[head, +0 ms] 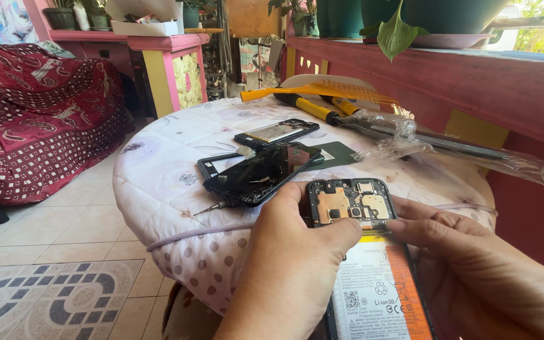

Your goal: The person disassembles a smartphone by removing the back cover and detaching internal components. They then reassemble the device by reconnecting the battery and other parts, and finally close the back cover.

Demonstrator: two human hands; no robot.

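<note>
Left hand (291, 264) and right hand (473, 277) both grasping opened phone (363, 252), back cover off, battery exposed, held at bench (158, 170) near edge. Cracked screen panel (262, 171) just beyond, small screwdriver (218, 206) beside it.

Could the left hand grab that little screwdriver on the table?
Probably yes. The small screwdriver lies bare on the tablecloth, just left of the left hand, with nothing between them. But that hand now holds the opened phone and would have to let go.
</note>
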